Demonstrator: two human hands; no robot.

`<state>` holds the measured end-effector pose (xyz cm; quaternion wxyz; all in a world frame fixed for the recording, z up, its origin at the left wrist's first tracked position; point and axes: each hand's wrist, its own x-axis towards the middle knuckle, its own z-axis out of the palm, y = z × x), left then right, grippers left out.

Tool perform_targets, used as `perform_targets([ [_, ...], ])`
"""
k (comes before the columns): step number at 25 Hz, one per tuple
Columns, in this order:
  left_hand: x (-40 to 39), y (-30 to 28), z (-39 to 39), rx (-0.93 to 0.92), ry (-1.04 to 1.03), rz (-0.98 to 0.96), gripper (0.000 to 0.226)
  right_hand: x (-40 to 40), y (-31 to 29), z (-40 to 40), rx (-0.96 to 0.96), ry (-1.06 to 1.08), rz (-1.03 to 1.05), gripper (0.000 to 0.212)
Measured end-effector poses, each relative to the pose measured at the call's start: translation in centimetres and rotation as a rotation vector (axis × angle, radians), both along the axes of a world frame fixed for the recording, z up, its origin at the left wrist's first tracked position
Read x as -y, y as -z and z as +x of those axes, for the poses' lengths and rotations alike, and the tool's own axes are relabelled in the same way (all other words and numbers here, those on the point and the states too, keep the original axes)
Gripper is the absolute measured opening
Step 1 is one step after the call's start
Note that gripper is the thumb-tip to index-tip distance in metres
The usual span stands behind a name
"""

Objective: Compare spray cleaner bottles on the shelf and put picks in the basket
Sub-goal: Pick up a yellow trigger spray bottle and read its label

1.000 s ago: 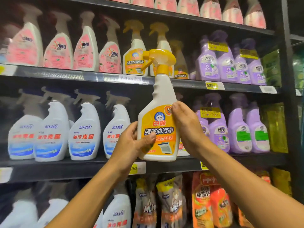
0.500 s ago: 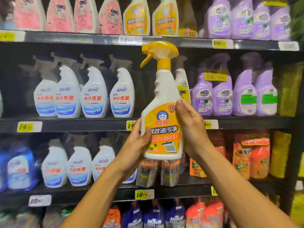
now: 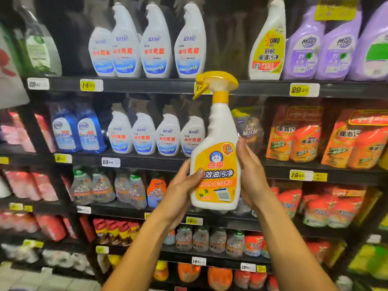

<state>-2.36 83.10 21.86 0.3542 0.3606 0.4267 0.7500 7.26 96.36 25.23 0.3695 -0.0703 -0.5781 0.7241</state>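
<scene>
Two hands hold one bottle point(image 3: 216, 164) upright in front of the shelves point(image 3: 147, 86): left hand point(image 3: 180, 192) wraps its lower left side, thumb on the label; right hand point(image 3: 252, 175) clasps the right side. Behind it, white sprayers point(image 3: 155, 45) line the shelf edge.

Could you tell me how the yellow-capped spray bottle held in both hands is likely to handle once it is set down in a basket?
The bottle looks like rigid plastic, so it should hold its shape under the left hand and right hand. Tall, with a narrow neck and a wide trigger head, it may tip if stood upright. Its glossy label could be a little slippery.
</scene>
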Motion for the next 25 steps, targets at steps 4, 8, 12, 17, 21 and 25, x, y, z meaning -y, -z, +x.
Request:
perform_targets([
  [4,1.9,1.9,0.7,0.056,-0.039,-0.087,0.041,2.1,2.2,0.0,0.062,0.04,-0.046,0.049],
  [8,3.9,3.7,0.4,0.141,-0.014,-0.151,0.049,3.8,3.9,-0.1,0.117,0.083,-0.042,0.04],
  [12,5.5,5.7,0.4,0.157,-0.006,-0.204,0.044,5.7,5.5,-0.2,0.176,0.145,-0.084,0.031],
  [17,8.0,7.5,-0.5,0.172,-0.004,-0.261,0.047,8.8,6.9,-1.2,0.232,0.185,-0.02,0.038],
  [21,9.6,8.0,-1.9,0.121,0.02,-0.276,0.054,10.2,7.8,-2.1,0.239,0.221,-0.05,0.037],
  [25,10.8,8.4,-3.1,0.073,0.042,-0.281,0.049,11.4,8.6,-3.1,0.191,0.255,-0.058,0.028],
])
